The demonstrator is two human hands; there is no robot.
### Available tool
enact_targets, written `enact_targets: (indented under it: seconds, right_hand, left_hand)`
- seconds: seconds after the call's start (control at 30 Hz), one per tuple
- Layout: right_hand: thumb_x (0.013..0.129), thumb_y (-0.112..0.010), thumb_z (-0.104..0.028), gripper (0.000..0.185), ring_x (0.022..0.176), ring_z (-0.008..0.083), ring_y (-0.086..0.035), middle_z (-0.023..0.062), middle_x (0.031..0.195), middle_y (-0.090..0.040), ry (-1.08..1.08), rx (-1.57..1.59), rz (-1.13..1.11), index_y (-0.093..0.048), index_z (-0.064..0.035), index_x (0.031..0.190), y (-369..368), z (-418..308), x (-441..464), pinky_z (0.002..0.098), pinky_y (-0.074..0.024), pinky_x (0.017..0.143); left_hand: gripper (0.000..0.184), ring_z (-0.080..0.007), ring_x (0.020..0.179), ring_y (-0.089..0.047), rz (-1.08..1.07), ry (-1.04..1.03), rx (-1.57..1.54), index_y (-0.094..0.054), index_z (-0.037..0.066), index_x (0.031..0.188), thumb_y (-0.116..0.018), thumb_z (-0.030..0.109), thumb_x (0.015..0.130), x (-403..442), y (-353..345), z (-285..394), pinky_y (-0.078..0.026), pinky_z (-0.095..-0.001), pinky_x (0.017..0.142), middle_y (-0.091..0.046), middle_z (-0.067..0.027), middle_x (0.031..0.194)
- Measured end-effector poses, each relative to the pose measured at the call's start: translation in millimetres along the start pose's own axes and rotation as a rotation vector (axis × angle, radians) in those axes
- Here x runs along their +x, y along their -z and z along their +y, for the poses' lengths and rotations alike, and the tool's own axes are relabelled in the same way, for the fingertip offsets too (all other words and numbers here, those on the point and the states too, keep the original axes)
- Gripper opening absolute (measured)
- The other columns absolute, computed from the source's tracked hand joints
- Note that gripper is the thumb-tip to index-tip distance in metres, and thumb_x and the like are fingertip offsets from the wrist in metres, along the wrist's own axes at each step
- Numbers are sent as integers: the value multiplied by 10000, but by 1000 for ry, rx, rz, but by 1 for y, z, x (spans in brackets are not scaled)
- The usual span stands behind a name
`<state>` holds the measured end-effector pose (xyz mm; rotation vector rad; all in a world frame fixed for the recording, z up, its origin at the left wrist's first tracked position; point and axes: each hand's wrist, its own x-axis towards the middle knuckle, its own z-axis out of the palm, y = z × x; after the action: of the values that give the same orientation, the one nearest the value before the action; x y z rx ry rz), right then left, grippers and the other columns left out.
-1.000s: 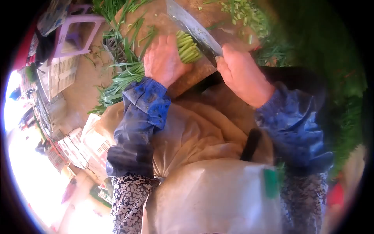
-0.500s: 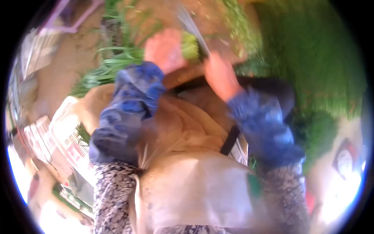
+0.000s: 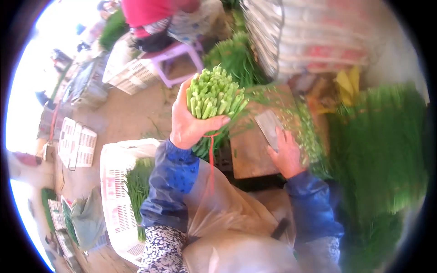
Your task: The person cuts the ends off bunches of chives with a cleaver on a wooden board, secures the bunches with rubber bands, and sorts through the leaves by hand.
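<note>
Upper right: big white stack (image 3: pixel 323 27) with red markings, dark cord down its left part; can't tell what it's made of. Yellow piece (image 3: pixel 348 84) just below it. Top, left of centre: person in pink top (image 3: pixel 148 13) at a lilac stool (image 3: pixel 195 55); white crate (image 3: pixel 132 79) left of the stool. Mid-left: small white basket (image 3: pixel 84 143) on brown floor (image 3: pixel 116 111). Lower left of centre: larger white basket (image 3: pixel 113 191), loose greens (image 3: pixel 139 179) in it. Lower left: grey-green cloth (image 3: pixel 88 220), blurry. Left edge blown out by glare.
</note>
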<state>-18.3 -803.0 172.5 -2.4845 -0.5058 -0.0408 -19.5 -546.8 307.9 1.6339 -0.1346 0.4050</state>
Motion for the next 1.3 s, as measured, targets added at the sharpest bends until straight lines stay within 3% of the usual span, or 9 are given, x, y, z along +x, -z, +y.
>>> enact_targets:
  seconds: [0.33,0.43,0.6,0.67,0.9,1.03,1.13,1.2,1.3]
  right_hand:
    - [627,-795,-211,1012,1281,388,-441,263,1380,-433,526,647,19,-259,51,1444,-3,-180,60,401,-363,1063]
    - [624,-775,-79,957,1241,212,-471,155,1328,-513,474,816,-384,-302,13,1450,9,-187,54,330,-343,1057]
    - [627,-775,-72,922,1179,159,-488,93,1305,-521,369,1011,-968,-336,19,1433,6,-200,59,300,-372,1022]
    - [674,-743,-58,769,1090,149,-536,93,1200,-591,250,1167,-1379,-430,11,1373,-6,-207,54,299,-423,968]
    - [683,-722,-95,667,970,144,-598,82,1117,-621,189,1215,-1363,-501,22,1301,-36,-209,63,287,-486,860]
    - [727,-700,-124,563,898,141,-626,92,1065,-648,111,1364,-1390,-539,36,1242,-29,-201,72,276,-506,805]
    - [764,-732,-245,502,891,155,-637,113,1062,-655,225,917,-1335,-609,48,1152,-14,-207,88,284,-509,800]
    - [778,-738,-322,481,906,172,-636,111,1047,-658,304,572,-981,-646,25,1099,-4,-187,89,302,-507,795]
    - [851,-612,-115,365,871,227,-623,136,988,-658,321,699,-449,-573,17,1189,15,-128,101,337,-488,752]
  left_hand:
    - [721,-215,1139,-554,522,-130,-411,-441,6,1323,-800,139,711,-59,56,38,-447,-355,964,-568,-110,1249]
    - [1024,-286,1391,-305,233,-190,-485,-178,39,1496,-815,250,721,-107,96,24,-331,-427,1095,-297,-127,1507]
    - [1068,-337,1367,-331,669,-208,-186,-119,45,1508,-734,497,760,-184,147,8,-295,-483,1102,-305,-192,1495]
    - [970,-363,1313,-386,669,-416,381,-164,41,1492,-640,555,821,-202,169,30,-312,-491,1079,-346,-228,1451]
    - [733,-331,1237,-471,931,-158,-93,-352,-2,1387,-525,529,911,-244,164,1,-392,-440,1021,-456,-206,1363]
    - [710,-337,1250,-461,157,-114,-1082,-364,9,1401,-525,495,909,-213,137,-64,-362,-449,1069,-449,-171,1393]
    - [647,-344,1237,-475,138,-28,-1034,-410,14,1374,-502,465,919,-167,107,-50,-376,-454,1061,-477,-173,1367]
    - [604,-337,1213,-497,176,10,-1012,-439,14,1344,-499,440,920,-138,99,-43,-392,-455,1046,-501,-171,1342]
    - [543,-325,1177,-530,328,34,-925,-483,14,1299,-496,403,920,-95,102,-35,-417,-456,1023,-536,-167,1305]
